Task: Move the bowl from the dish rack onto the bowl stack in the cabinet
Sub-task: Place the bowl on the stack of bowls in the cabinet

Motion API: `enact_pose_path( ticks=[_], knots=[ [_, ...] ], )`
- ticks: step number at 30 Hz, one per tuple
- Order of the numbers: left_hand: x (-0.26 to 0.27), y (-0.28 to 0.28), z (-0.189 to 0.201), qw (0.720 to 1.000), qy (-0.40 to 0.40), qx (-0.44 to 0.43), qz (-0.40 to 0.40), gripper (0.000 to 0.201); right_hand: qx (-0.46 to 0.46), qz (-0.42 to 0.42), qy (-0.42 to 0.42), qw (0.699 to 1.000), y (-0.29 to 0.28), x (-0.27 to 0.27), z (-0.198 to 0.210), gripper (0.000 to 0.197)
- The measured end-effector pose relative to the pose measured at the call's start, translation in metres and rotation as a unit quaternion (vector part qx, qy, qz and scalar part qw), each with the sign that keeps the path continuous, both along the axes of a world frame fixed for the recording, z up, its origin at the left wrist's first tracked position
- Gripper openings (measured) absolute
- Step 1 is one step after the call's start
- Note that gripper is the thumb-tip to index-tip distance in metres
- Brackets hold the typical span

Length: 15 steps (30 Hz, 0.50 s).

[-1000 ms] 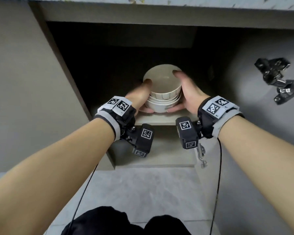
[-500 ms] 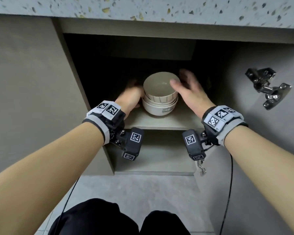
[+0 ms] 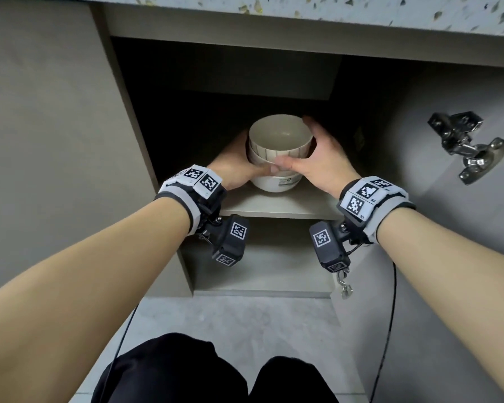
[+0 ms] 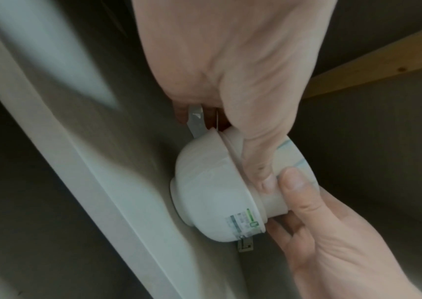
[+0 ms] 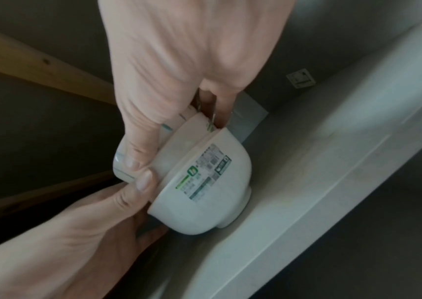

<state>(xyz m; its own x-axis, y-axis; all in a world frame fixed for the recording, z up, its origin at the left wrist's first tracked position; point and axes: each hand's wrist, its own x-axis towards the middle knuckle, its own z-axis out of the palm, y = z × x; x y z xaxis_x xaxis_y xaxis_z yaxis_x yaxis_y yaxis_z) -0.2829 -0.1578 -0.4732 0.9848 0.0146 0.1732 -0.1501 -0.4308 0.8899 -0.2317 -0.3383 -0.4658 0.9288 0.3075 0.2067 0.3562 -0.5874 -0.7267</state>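
A stack of cream bowls [image 3: 277,183] stands on the cabinet shelf [image 3: 274,203]. The ribbed top bowl [image 3: 280,138] sits nested in it. My left hand [image 3: 234,168] grips the stack from the left, and my right hand [image 3: 320,158] from the right. Both thumbs meet at the front, on the wall just above the lowest bowl's rim. The left wrist view shows the labelled bottom bowl [image 4: 212,192], my left hand [image 4: 230,70] and the right hand [image 4: 332,242]. In the right wrist view the labelled bowl [image 5: 204,182] sits on the shelf under my right hand [image 5: 179,70]. The fingers behind the stack are hidden.
The open cabinet door [image 3: 448,257] stands at the right with a metal hinge [image 3: 469,144]. A speckled countertop edge [image 3: 332,10] overhangs the opening. A lower compartment [image 3: 259,257] lies under the shelf, and a grey panel [image 3: 56,141] closes the left side.
Half a second ago both hands were spread beside the stack. Now they have closed in and grip it, thumbs together at the front.
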Motion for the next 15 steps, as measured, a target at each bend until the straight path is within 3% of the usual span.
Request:
enact_pose_path(
  ticks=[4, 15],
  knots=[
    [0.000, 0.003, 0.001, 1.000, 0.016, -0.008, -0.013, 0.072, 0.031, 0.000, -0.015, 0.999, 0.003, -0.002, -0.003, 0.099],
    [0.006, 0.006, -0.001, 1.000, 0.024, -0.010, -0.004, 0.072, 0.088, -0.016, 0.010, 0.996, 0.010, 0.000, -0.010, 0.089]
  ],
)
